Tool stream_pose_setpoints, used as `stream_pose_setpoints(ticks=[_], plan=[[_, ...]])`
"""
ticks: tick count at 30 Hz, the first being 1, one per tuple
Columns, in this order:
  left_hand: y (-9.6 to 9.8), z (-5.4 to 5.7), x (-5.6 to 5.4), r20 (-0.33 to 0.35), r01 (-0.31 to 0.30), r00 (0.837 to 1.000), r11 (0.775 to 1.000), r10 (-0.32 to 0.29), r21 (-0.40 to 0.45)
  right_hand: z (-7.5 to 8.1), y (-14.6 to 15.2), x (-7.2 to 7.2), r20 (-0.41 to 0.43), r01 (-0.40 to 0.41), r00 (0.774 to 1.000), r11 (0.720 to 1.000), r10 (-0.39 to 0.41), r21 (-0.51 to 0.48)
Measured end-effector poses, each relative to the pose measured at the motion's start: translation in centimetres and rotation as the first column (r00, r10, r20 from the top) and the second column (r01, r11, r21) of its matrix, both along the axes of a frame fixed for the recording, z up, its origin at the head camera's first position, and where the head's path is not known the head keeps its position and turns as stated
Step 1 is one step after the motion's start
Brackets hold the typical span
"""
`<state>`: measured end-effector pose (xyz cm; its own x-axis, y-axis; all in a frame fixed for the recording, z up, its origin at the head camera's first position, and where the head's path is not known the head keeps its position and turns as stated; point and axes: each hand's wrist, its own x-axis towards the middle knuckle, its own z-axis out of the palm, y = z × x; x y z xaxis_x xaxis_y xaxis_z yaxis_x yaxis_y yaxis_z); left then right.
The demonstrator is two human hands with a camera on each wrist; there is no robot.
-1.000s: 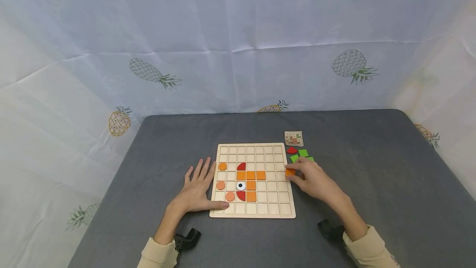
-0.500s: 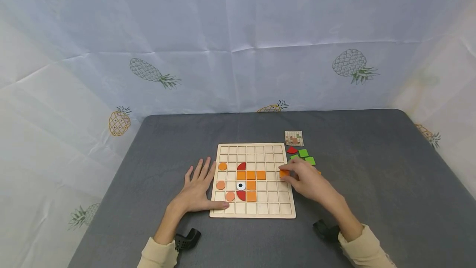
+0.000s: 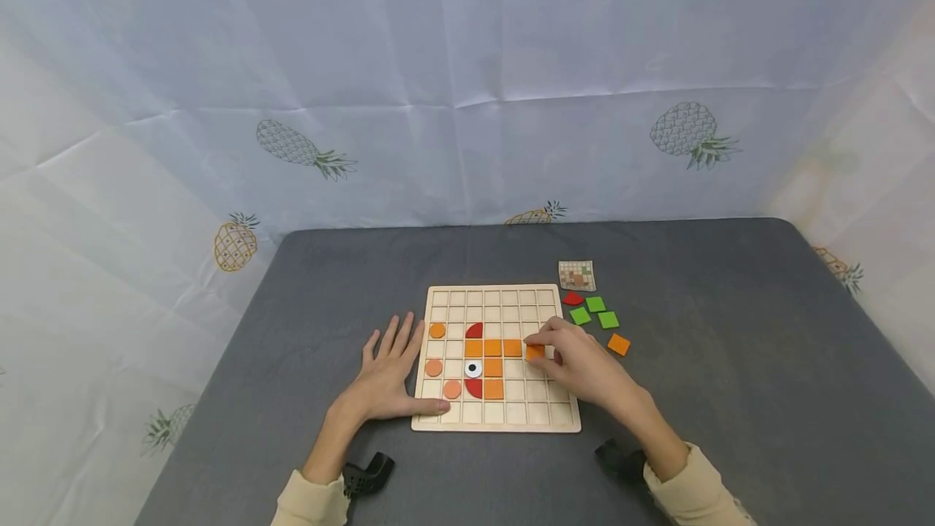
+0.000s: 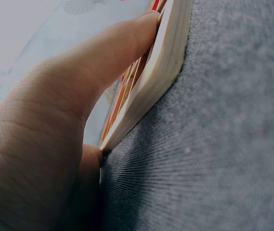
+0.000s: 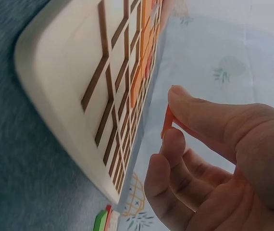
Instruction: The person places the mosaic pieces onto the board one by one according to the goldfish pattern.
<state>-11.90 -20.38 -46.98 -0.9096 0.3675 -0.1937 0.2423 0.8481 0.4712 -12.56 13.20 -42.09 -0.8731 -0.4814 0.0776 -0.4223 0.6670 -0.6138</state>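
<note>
A wooden grid board point(image 3: 497, 419) lies on the dark table, with orange squares, red quarter circles, orange and coral discs and a white eye disc set in its cells. My left hand point(image 3: 387, 384) rests at the board's left side, fingers spread, its thumb over the lower left corner. In the left wrist view that thumb point(image 4: 122, 43) lies on the board's rim. My right hand point(image 3: 584, 364) pinches an orange square tile point(image 3: 535, 353) between thumb and fingers above the board, just right of the row of orange squares. The right wrist view shows the tile point(image 5: 167, 120) edge-on, apart from the board.
Right of the board lie several green squares point(image 3: 609, 320), a red piece point(image 3: 573, 299) and an orange square point(image 3: 618, 344). A small pattern card point(image 3: 577, 275) is behind them. A pineapple-print cloth point(image 3: 467, 104) hangs behind the table point(image 3: 730, 331).
My right hand has carried the orange square tile leftward from the board's right edge to over the grid. Another orange square on the table has come into view. My left hand stays put.
</note>
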Motion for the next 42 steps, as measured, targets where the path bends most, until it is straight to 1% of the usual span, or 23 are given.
stream_pose_setpoints(ticks=[7,14,20,26,31,36,42], plan=[[0.0,0.0,0.0,-0.009,-0.001,1.0,1.0,0.001,0.013,-0.4,-1.4,0.2,0.016,0.024,1.0,1.0,-0.024,0.007],[0.0,-0.1,0.0,-0.005,0.001,1.0,1.0,-0.001,0.002,-1.1,-2.2,0.6,0.01,0.001,1.0,1.0,-0.001,-0.009],[0.0,0.0,0.0,-0.008,-0.003,1.0,1.0,0.003,0.009,-1.4,-2.5,0.6,0.018,0.002,1.0,1.0,-0.002,-0.005],[0.1,0.2,0.0,0.004,0.002,1.0,1.0,-0.002,-0.012,-1.7,-2.6,0.6,0.04,-0.018,0.999,1.0,0.018,-0.002],[0.0,0.4,0.0,0.001,0.012,1.0,1.0,-0.012,-0.018,-1.9,-2.7,0.7,0.049,-0.007,0.999,1.0,0.006,0.014],[0.0,0.3,0.0,0.001,0.008,1.0,1.0,-0.008,-0.016,-1.9,-2.9,0.6,0.057,0.0,0.998,1.0,-0.001,0.012],[0.1,0.2,0.0,-0.005,0.001,1.0,1.0,-0.001,-0.003,-2.0,-2.9,0.5,0.047,-0.008,0.999,1.0,0.007,0.017]])
